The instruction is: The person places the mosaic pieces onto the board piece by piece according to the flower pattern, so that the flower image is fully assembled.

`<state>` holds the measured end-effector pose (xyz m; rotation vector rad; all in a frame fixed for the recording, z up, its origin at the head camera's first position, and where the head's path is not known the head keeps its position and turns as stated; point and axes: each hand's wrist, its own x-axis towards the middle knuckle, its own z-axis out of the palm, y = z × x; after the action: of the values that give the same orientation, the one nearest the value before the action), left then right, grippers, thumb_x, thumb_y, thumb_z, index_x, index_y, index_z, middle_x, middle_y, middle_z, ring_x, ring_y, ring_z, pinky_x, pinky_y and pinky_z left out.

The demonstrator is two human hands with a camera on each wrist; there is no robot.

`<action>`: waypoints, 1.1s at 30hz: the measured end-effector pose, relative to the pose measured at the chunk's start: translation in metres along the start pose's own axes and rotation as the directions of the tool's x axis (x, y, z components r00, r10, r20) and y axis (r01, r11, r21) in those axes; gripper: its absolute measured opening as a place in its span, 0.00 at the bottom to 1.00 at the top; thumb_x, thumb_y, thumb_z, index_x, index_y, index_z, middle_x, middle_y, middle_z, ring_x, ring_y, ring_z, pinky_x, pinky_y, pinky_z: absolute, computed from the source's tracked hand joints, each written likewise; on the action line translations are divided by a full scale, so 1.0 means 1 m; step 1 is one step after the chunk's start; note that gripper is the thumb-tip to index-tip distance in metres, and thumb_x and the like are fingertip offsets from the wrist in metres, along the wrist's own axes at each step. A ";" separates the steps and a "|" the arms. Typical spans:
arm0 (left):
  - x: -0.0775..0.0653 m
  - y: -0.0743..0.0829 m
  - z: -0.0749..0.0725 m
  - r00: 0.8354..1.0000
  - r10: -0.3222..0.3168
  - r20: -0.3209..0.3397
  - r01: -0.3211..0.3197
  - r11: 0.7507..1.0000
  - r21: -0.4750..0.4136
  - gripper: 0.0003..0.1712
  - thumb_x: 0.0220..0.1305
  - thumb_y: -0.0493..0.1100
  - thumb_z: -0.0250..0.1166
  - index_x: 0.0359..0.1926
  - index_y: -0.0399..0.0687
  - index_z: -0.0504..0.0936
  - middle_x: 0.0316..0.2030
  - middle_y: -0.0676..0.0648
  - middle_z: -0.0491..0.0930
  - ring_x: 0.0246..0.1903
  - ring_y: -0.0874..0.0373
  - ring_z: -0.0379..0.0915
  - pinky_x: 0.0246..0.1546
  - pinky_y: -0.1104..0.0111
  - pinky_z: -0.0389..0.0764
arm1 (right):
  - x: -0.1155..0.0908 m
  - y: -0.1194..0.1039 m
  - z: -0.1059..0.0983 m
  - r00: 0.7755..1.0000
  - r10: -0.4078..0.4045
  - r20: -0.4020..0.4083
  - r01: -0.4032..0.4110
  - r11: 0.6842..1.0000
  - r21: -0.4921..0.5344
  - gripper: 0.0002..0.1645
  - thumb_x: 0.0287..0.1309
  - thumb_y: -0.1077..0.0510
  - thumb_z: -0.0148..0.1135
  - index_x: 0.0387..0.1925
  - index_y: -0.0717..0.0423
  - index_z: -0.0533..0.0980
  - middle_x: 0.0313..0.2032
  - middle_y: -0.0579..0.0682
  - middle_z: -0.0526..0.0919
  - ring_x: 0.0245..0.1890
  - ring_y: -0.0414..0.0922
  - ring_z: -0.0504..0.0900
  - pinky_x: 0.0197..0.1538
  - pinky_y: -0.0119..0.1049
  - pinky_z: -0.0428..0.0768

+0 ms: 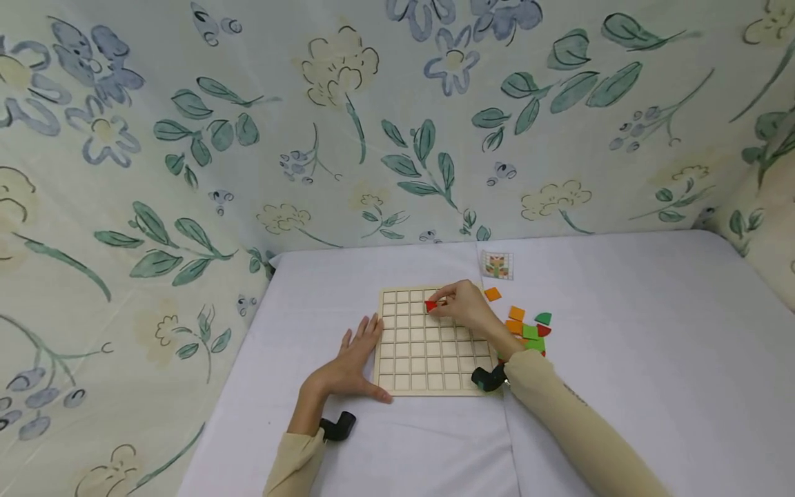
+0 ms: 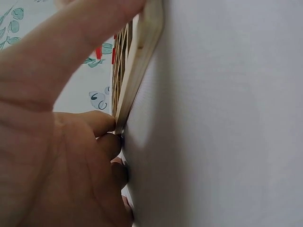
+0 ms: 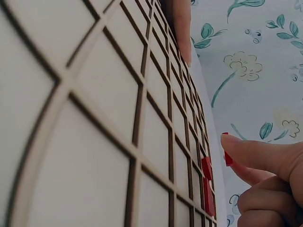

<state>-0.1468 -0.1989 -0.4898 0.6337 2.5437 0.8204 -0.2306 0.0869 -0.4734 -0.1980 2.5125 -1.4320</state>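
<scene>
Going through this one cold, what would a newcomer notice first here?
Probably the floral backdrop, filling the upper part of the head view behind a white-covered table. Next, the right hand pinching a red piece over the far part of a wooden grid board, while the left hand spreads along the board's left edge. Then the bright loose pieces right of the board.

Your white, cloth-covered tabletop (image 1: 652,345) bears a wooden grid board (image 1: 404,349); just beyond its far right corner lies a picture card (image 1: 497,266), and to its right you have loose orange, green and red pieces (image 1: 530,332), some overlapping.
</scene>
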 end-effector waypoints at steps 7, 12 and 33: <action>0.005 0.003 0.001 1.000 0.020 0.001 -0.020 1.000 -0.006 0.83 0.43 0.59 0.85 0.83 0.39 0.35 0.84 0.41 0.28 0.83 0.42 0.17 0.80 0.40 0.24 | 0.013 -0.003 0.018 0.999 -0.008 -0.039 0.008 1.000 -0.015 0.12 0.53 0.60 0.79 0.40 0.58 0.89 0.45 0.60 0.87 0.30 0.43 0.66 0.34 0.31 0.65; 0.009 0.004 0.002 1.000 0.026 -0.004 -0.026 1.000 0.006 0.83 0.43 0.60 0.85 0.83 0.39 0.35 0.84 0.41 0.28 0.83 0.42 0.17 0.80 0.39 0.25 | 0.016 -0.006 0.020 0.998 0.001 -0.065 -0.004 0.999 -0.046 0.11 0.52 0.59 0.80 0.38 0.56 0.89 0.42 0.58 0.86 0.30 0.44 0.65 0.32 0.34 0.64; -0.001 0.001 0.001 1.000 0.000 -0.009 0.000 1.000 -0.006 0.83 0.42 0.60 0.85 0.83 0.38 0.37 0.84 0.40 0.29 0.83 0.41 0.18 0.80 0.38 0.27 | 0.012 -0.010 0.037 0.994 -0.075 -0.081 0.068 0.994 -0.084 0.06 0.57 0.62 0.74 0.38 0.58 0.89 0.31 0.49 0.89 0.29 0.41 0.81 0.33 0.31 0.77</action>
<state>-0.1449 -0.1982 -0.4899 0.6296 2.5483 0.8322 -0.2320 0.0481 -0.4848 -0.2508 2.6594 -1.3931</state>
